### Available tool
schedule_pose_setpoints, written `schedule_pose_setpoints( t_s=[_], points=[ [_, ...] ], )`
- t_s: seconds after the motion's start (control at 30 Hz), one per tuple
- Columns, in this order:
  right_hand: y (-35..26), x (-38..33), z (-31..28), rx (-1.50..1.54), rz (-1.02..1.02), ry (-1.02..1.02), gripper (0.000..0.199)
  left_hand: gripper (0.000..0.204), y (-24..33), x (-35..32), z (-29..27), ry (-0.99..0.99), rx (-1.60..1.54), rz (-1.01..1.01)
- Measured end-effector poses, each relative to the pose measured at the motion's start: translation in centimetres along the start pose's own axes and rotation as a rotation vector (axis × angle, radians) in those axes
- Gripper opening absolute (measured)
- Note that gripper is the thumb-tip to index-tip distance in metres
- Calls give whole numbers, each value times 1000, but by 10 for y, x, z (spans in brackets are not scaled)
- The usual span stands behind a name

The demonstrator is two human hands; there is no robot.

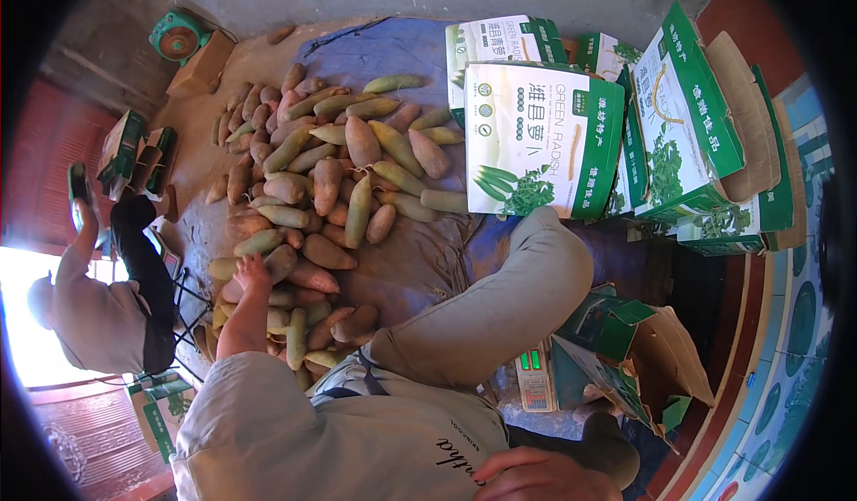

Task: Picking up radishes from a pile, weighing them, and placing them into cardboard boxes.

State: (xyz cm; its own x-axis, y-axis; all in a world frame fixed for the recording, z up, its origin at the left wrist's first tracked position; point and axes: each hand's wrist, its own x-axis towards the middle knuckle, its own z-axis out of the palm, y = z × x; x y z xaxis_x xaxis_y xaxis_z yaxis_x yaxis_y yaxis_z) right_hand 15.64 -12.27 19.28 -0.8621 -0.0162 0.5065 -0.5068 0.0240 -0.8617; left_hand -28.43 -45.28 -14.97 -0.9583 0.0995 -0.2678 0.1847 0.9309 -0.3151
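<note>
My left hand reaches into a broad pile of radishes, some green and some reddish-brown with soil on them. Its fingers are spread and touch the pile beside a brownish radish; none is visibly gripped. At the lower edge my right hand lies near my shirt and thigh, partly cut off by the frame. Its visible fingers look stretched out, and I see nothing in them. Beyond my bent knee stands a white and green carton with radishes pictured on it.
More cartons stand at the right, some with flaps up. A digital scale with lit green figures and an opened carton are beside my leg. A blue sheet lies under the pile. Another person sits at the left.
</note>
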Motion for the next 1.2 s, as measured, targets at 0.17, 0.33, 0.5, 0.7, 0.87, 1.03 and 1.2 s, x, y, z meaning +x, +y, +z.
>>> schedule_pose_setpoints(
  t_s=[0.17,0.33,0.5,0.7,0.87,1.03,1.2],
  points=[
    [6,-38,-16,-141,125,203,16,39,-6,-45,-18,-215,298,-149],
    [-4,-82,-8,-366,380,466,19,37,-35,-26,18,-144,308,-60],
    [-12,-131,-16,-660,551,802,15,48,3,-26,-44,-162,191,-2],
    [-5,-173,-46,-800,547,940,9,46,-2,3,-102,-207,-154,127],
    [3,-199,-62,-944,689,809,27,36,39,-3,-139,-260,-761,292],
    [9,-223,-62,-1198,891,538,39,37,117,-76,-238,-196,-1206,537],
    [30,-255,-58,-1368,1162,356,16,34,201,-185,-330,-332,-1469,780]
  ],
)
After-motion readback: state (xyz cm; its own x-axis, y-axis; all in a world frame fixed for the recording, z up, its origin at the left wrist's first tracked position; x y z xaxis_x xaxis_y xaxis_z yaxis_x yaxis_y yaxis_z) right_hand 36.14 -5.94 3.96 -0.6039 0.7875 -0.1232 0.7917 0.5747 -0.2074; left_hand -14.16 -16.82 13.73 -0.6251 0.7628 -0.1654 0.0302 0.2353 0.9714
